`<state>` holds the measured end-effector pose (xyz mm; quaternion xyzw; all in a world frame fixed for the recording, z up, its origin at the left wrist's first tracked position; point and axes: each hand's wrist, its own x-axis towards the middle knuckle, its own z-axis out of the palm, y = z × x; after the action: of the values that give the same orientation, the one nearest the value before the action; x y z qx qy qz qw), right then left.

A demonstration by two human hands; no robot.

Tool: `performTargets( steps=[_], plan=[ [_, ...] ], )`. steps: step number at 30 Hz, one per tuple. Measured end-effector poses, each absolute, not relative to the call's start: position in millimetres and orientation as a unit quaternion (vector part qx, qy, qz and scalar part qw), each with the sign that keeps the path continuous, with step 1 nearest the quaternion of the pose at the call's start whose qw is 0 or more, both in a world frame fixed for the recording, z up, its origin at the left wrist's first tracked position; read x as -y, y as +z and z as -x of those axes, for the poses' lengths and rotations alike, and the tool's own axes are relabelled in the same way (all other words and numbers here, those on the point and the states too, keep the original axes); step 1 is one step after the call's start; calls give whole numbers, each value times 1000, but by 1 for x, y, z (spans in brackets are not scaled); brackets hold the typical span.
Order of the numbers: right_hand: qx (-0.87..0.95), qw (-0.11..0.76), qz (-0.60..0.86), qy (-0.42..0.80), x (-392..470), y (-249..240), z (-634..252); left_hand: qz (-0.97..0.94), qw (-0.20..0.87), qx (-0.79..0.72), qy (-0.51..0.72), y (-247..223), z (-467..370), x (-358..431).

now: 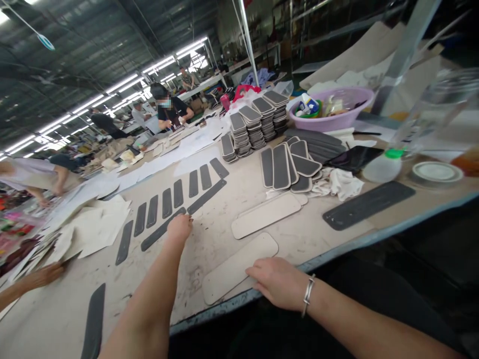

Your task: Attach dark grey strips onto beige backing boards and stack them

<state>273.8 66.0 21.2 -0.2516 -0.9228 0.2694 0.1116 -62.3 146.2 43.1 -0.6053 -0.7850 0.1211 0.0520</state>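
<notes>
My left hand point(180, 228) reaches out over the table, its fingers closed at the end of a dark strip point(162, 230); whatever the fingertips pinch is too small to make out. Another dark strip point(206, 197) lies just beyond those fingers, below a row of short dark strips point(167, 203). Near the front edge, my right hand point(279, 281), with a silver bracelet at the wrist, has its fingers on the right end of a long beige rounded piece point(239, 269) lying flat. Behind that piece lies a second beige piece point(267, 214).
Stacks of dark pads with beige borders point(245, 132) stand at the back, beside a purple basin point(337, 112). A dark panel point(368, 204) and a bottle point(385, 164) are at right. Another person's hand point(48, 274) touches the table point(149, 279) at left, near beige sheets point(99, 224).
</notes>
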Motion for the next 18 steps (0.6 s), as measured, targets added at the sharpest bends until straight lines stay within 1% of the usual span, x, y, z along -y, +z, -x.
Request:
performTargets(
  steps=[4,9,15,18],
  plan=[
    [926,92,251,267,-68,19,-271,593,61,783,177,28,88,-177],
    [925,88,252,271,-70,20,-270,598,69,769,215,16,98,-197],
    [921,113,259,268,-73,18,-269,611,80,754,228,19,95,-201],
    [903,154,299,269,-81,18,-273,611,100,757,207,32,85,-185]
  ],
)
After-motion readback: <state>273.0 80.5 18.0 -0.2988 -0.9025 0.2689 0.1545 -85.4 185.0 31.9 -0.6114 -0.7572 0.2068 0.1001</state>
